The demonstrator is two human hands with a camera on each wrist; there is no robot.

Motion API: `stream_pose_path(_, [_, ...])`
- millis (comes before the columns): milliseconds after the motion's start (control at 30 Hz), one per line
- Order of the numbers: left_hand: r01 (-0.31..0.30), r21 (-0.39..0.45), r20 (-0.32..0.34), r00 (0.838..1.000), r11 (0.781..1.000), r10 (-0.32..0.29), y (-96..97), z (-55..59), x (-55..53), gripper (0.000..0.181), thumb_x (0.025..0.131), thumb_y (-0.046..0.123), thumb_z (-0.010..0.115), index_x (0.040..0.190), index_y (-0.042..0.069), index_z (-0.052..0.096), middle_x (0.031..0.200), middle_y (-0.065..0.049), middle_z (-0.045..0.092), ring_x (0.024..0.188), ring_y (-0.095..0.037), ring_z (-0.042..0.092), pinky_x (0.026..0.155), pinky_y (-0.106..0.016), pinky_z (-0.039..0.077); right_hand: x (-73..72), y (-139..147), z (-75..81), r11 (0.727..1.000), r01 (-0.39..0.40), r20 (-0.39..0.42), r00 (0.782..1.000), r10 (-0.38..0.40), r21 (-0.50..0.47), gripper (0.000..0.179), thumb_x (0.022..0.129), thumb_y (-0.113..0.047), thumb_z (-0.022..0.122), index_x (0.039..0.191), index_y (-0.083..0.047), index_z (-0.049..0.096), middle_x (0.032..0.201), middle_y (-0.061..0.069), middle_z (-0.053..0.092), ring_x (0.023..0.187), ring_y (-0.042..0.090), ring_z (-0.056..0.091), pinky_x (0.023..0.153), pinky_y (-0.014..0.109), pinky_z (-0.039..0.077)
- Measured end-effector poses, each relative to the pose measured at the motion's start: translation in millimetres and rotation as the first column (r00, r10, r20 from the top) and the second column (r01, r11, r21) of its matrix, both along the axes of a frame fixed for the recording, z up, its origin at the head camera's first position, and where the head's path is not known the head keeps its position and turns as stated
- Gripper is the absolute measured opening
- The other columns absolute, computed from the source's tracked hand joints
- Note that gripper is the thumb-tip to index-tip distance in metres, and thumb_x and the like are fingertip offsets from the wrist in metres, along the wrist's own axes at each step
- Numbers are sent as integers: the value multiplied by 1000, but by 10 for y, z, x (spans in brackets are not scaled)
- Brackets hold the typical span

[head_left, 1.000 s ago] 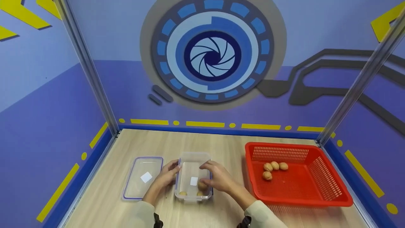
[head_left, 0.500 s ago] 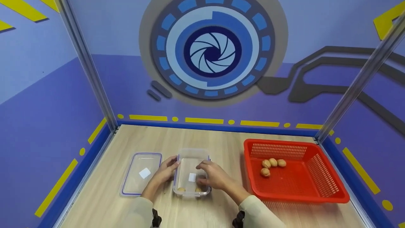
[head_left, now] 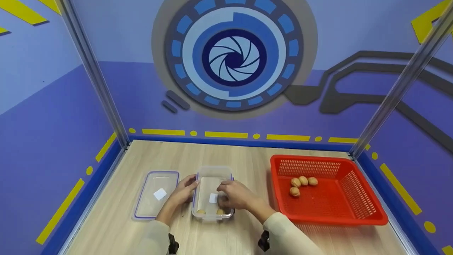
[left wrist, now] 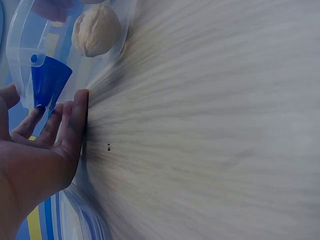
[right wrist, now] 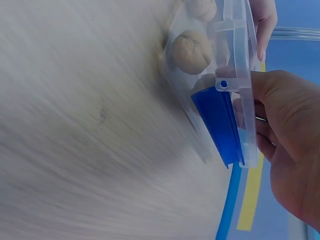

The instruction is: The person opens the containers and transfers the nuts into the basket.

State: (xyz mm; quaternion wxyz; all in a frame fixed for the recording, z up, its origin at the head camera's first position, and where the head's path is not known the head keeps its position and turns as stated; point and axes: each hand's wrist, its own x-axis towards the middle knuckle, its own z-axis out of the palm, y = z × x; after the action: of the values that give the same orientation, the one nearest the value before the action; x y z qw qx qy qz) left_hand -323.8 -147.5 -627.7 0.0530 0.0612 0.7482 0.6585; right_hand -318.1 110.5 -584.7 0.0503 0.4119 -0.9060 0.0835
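A clear plastic food container [head_left: 214,173] with blue side latches stands on the table in the head view. My left hand [head_left: 185,191] holds its left wall, thumb at the rim and fingers outside by the blue latch [left wrist: 50,80]. Reaching over the right rim, my right hand [head_left: 239,195] has its curled fingers down inside, around a walnut [right wrist: 203,82] at the container's floor. That walnut is partly hidden by the hand and the other blue latch [right wrist: 218,125]. Two more walnuts show at the near end, one near-left [head_left: 201,211] and one near-right [head_left: 220,211].
The clear lid [head_left: 150,205] with a blue seal lies flat to the left. A red plastic basket [head_left: 332,221] stands on the right, with several walnuts [head_left: 303,181] inside. Patterned walls [head_left: 226,124] and metal posts [head_left: 393,81] enclose the wooden table [head_left: 244,156].
My right hand has moved slightly forward and left inside the container with its walnut. The left hand stays at the left wall. The whole view has shifted a little.
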Motion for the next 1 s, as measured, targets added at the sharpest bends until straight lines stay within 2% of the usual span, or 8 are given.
stream_pose_path(133, [-16,5,18,1000,1000,16,1,20,-16,48,110,10,54,151,-14,43,151,-36,49,144,-48,45,120,-59,35,-13,-26,50,999,6,8,1000,-6,36,34,89,-23,83,119,-8,78,113,2,75,104,19,71,94,38,58])
stream_pose_path(233, [-31,11,23,999,999,30,7,30,-24,47,110,9,54,151,-13,45,150,-36,50,143,-48,46,120,-58,35,-21,-47,76,999,-7,7,1000,6,47,29,88,-20,82,114,-8,79,108,2,76,96,17,70,88,37,58])
stream_pose_path(400, [-35,9,21,999,999,35,26,30,-35,46,110,9,55,150,-13,46,150,-36,50,142,-48,47,121,-57,35,-22,-64,92,998,-39,-27,999,41,58,13,83,-16,83,93,-10,76,84,-3,68,75,13,57,70,35,53])
stream_pose_path(500, [-31,17,28,999,999,31,33,25,-31,47,110,9,54,150,-13,45,151,-36,49,142,-49,46,121,-58,35,-17,-73,89,997,-44,-43,998,47,69,13,82,-15,83,82,-12,71,74,-7,57,67,11,48,62,33,46])
stream_pose_path(633, [-25,29,38,999,999,24,35,-6,-20,47,110,8,54,151,-13,44,151,-37,49,143,-49,45,120,-59,34,-10,-86,59,997,-39,-27,999,41,73,17,85,-13,81,76,-12,66,70,-9,48,64,9,40,57,30,37])
stream_pose_path(767, [-27,29,20,999,999,27,32,-20,-21,46,109,6,55,150,-14,45,150,-37,50,143,-50,46,121,-58,33,-13,-89,16,998,-40,-25,999,41,47,17,87,-10,78,76,-11,66,70,-9,46,64,9,39,57,28,35])
stream_pose_path(900, [-13,23,23,1000,1000,12,16,-27,-25,48,110,8,53,151,-14,42,150,-37,49,140,-50,48,117,-59,40,-15,-87,-13,998,-56,-28,998,56,-7,18,87,-6,75,74,-11,64,70,-9,46,65,8,39,57,25,35])
stream_pose_path(1000, [-12,32,68,998,999,9,5,-27,-13,51,111,12,53,154,-11,40,152,-36,48,138,-48,51,109,-58,49,-8,-90,-23,997,-62,-17,998,61,-54,14,88,-4,75,78,-10,67,74,-6,53,67,8,42,58,23,37])
